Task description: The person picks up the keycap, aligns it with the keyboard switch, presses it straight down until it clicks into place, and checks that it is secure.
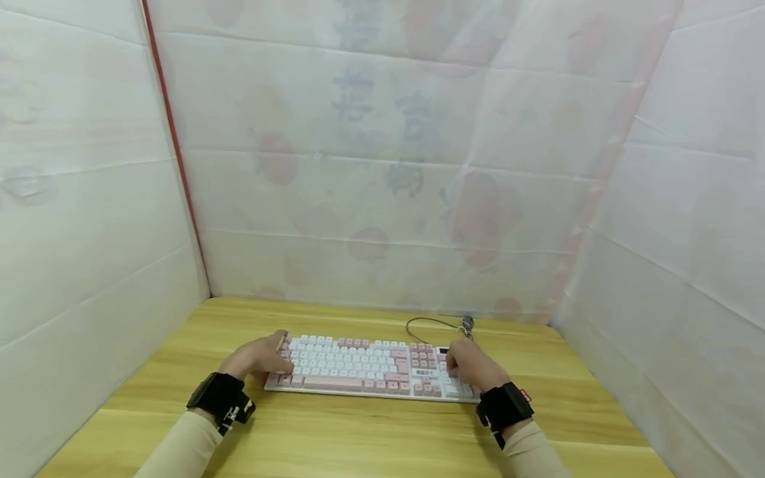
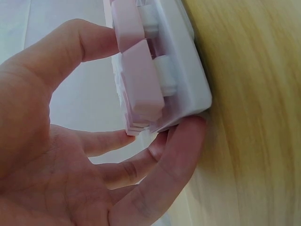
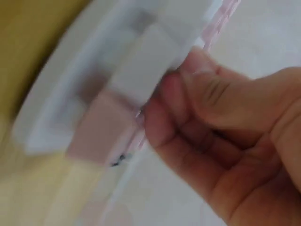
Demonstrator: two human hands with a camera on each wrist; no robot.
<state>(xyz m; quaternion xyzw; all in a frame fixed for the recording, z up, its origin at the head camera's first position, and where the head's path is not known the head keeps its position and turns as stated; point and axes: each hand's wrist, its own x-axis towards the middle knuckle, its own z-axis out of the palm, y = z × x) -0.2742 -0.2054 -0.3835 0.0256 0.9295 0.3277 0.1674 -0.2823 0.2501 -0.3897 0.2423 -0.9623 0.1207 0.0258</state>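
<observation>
A white and pink keyboard (image 1: 335, 383) lies flat on the wooden table. At its left end, my left hand (image 1: 258, 357) holds it, with the thumb over the keys and the other fingers around the short edge. In the left wrist view the thumb (image 2: 89, 42) touches a pink key (image 2: 141, 82), and one fingertip meets the white casing's corner. Over the number keys at the other end is my right hand (image 1: 474, 365), its fingers curled in against the thumb. The right wrist view, blurred, has these fingers (image 3: 174, 127) close beside the keys; nothing shows between them.
A dark coiled cable (image 1: 467, 325) lies behind the keyboard's right end, with a loop stretching leftward. Pale printed sheets (image 1: 382, 199) hang as walls at the back and both sides. The wooden table (image 1: 358, 435) extends in front of the keyboard.
</observation>
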